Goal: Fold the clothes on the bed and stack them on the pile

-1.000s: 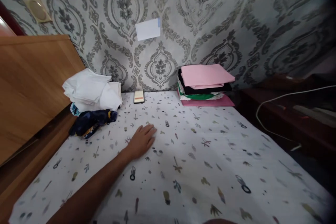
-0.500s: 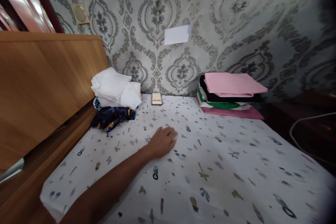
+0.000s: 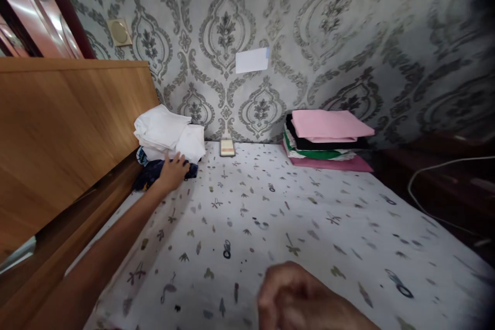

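Navy cloth (image 3: 151, 171), far left: probably light, limp, best taken by its edge; left hand (image 3: 174, 171) over it, fingers slightly parted, hold unclear; right hand (image 3: 291, 291), near, blurred, curled, contents hidden.

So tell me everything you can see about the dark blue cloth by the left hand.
The dark blue cloth looks like soft fabric, lying low and crumpled, with a small yellow-orange patch showing near its left end. It rests on the printed sheet, directly in front of the white cloths. The left hand covers its middle, hiding part of it; whether the fingers grip it is unclear.
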Action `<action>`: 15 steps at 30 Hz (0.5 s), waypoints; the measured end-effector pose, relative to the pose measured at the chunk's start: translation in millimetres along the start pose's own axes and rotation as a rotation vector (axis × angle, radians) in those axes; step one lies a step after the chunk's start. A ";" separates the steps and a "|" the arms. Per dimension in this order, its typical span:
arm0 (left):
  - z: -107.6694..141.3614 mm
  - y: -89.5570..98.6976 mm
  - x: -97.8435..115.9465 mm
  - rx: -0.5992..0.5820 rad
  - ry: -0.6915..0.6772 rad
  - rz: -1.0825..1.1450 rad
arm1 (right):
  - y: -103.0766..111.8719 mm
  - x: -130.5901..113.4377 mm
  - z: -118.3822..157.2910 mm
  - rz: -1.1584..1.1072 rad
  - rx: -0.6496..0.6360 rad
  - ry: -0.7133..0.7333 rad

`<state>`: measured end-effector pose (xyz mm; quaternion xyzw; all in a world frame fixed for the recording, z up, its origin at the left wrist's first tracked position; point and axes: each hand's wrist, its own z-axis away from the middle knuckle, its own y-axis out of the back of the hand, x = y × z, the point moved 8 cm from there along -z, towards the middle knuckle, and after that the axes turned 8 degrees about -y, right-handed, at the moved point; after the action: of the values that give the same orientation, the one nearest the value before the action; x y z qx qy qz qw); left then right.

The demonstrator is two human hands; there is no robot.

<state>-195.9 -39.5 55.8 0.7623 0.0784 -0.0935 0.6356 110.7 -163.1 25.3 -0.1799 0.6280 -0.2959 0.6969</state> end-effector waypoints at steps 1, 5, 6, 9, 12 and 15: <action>4.3 3.6 -15.6 0.007 0.042 0.013 | 0.6 -1.9 -7.5 -0.060 0.018 0.034; 14.4 27.7 -61.3 0.120 0.276 0.192 | 28.6 10.5 -22.4 -0.218 0.144 0.075; 15.2 37.6 -67.2 0.207 0.320 0.301 | 38.3 16.0 -22.7 -0.256 0.182 0.066; 17.3 63.7 -64.0 0.497 0.359 0.768 | 57.7 26.4 -21.1 -0.348 0.246 0.041; 24.0 79.6 -14.0 0.553 0.284 0.981 | 60.7 24.8 -21.0 -0.379 0.248 0.055; 44.8 87.8 79.4 0.356 0.090 0.933 | 59.0 21.8 -22.0 -0.408 0.248 0.083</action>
<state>-99.9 -99.3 112.6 0.8161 -0.2606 0.2219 0.4657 101.0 -129.5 -31.3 -0.2037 0.5657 -0.5127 0.6129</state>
